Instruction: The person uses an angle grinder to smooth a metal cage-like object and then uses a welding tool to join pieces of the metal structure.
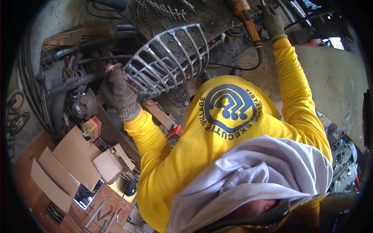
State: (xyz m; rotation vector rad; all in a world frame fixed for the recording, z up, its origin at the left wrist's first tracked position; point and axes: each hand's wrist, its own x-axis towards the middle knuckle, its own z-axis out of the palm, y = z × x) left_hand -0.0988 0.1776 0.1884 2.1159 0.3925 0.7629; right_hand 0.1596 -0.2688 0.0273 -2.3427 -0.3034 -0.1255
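My left hand [121, 93], in a brown knitted glove with bare fingertips, is closed on the left lower side of a cage-like metal basket [158, 64]. Welded, curved bars form the basket, and it is held tilted above the floor beside the bench. Out at the upper right, my right hand [272, 22] wears a similar glove. Its fingers are bent around something thin that I cannot make out, and are partly hidden. Just left of that hand lies an orange angle grinder [246, 18], its black cord [259, 60] looping back toward the basket.
A dark metal workbench [217, 13] spans the top, with several bent rods [169, 11] on it. Cardboard boxes [74, 155] stand lower left, beside a reddish-brown board [112, 202] with hand tools. A large pale sheet [334, 77] lies right, near green machine parts [347, 161].
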